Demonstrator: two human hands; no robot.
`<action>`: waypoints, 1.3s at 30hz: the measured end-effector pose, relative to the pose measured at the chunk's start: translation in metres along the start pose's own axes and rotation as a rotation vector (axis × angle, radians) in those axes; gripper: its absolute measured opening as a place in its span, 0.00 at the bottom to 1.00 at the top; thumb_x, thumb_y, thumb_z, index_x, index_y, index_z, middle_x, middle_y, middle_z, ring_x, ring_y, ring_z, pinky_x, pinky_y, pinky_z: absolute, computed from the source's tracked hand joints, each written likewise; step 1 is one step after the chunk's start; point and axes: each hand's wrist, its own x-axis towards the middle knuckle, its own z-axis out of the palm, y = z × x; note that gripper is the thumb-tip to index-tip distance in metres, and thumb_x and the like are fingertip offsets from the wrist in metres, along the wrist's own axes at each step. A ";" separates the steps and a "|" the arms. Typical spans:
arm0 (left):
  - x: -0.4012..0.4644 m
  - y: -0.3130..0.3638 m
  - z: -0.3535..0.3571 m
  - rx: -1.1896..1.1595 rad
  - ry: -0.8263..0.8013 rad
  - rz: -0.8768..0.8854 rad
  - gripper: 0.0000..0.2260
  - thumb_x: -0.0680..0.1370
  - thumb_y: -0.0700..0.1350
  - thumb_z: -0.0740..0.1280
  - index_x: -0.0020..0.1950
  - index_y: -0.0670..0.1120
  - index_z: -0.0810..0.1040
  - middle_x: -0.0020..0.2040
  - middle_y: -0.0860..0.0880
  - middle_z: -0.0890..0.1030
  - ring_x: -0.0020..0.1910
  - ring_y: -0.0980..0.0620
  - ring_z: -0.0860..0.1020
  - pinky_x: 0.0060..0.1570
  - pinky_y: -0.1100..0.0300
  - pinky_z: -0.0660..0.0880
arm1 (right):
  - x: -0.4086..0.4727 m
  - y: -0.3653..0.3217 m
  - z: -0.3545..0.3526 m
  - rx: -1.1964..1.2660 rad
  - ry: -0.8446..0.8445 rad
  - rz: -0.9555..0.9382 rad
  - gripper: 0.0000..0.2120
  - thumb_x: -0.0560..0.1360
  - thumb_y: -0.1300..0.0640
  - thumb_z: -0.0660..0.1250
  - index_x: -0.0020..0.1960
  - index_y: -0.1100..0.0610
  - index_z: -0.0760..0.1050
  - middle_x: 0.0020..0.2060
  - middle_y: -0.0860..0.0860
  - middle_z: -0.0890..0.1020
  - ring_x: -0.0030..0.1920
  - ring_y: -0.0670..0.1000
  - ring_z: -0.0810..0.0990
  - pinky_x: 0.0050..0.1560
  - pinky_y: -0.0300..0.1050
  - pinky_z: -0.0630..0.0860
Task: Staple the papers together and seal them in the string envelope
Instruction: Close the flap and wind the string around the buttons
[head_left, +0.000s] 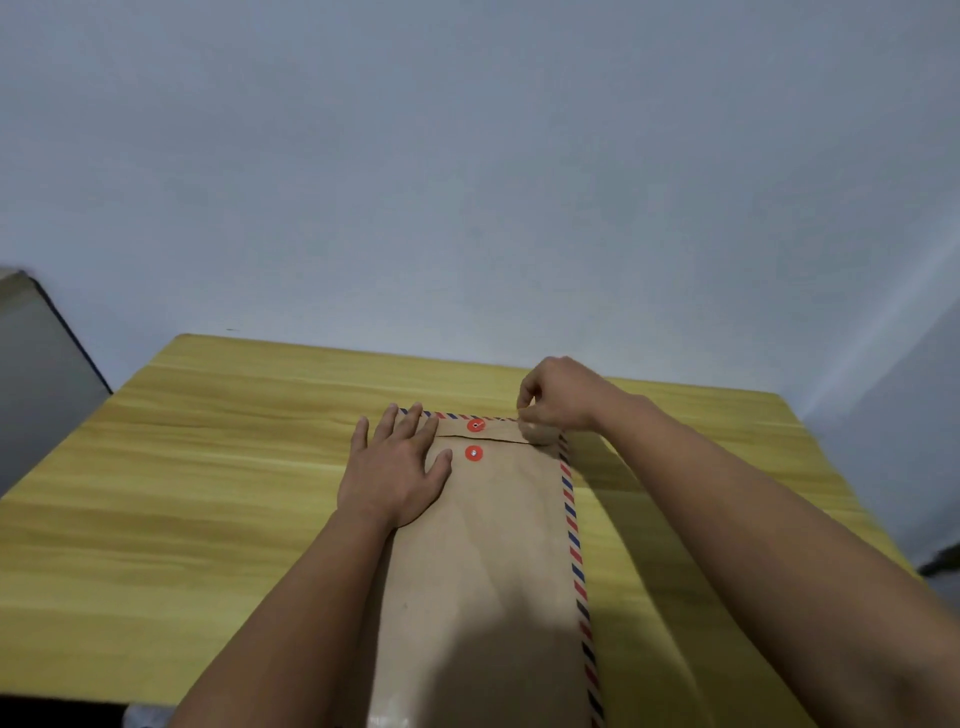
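Pressing flat, the left hand (395, 467) steadies the flap-closed envelope (493, 545); the right hand (558, 395) pinches something unseen near its corner, and the string looks unwound.

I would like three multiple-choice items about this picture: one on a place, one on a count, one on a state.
1. Where does the left hand rest?
A. on the envelope
B. on the bare table
C. in the air

2. How many red discs does the envelope show?
A. one
B. two
C. four

3. How is the envelope's flap?
A. standing up
C. torn off
B. folded down

Answers:
1 A, its flat palm lies there.
2 B, one disc sits on the flap, one below.
3 B, it lies flat.
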 end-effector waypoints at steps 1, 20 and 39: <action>0.000 0.000 0.000 0.002 -0.003 0.000 0.31 0.80 0.66 0.47 0.81 0.57 0.58 0.83 0.53 0.55 0.82 0.49 0.48 0.79 0.41 0.44 | -0.001 0.004 -0.007 0.005 0.006 0.008 0.04 0.75 0.56 0.73 0.46 0.54 0.87 0.41 0.44 0.84 0.48 0.48 0.83 0.44 0.41 0.73; 0.000 0.001 0.000 -0.009 0.012 -0.003 0.30 0.80 0.65 0.49 0.81 0.56 0.60 0.83 0.53 0.57 0.82 0.49 0.49 0.79 0.41 0.45 | -0.012 -0.043 0.046 0.433 0.136 0.041 0.09 0.76 0.56 0.66 0.42 0.55 0.84 0.36 0.45 0.84 0.39 0.46 0.82 0.42 0.46 0.79; 0.000 0.000 0.001 -0.003 0.004 -0.004 0.30 0.80 0.65 0.48 0.81 0.56 0.59 0.83 0.53 0.57 0.82 0.48 0.49 0.79 0.41 0.45 | -0.034 -0.022 0.075 -0.411 0.245 -0.268 0.13 0.82 0.55 0.61 0.45 0.55 0.81 0.40 0.51 0.80 0.39 0.59 0.80 0.35 0.46 0.69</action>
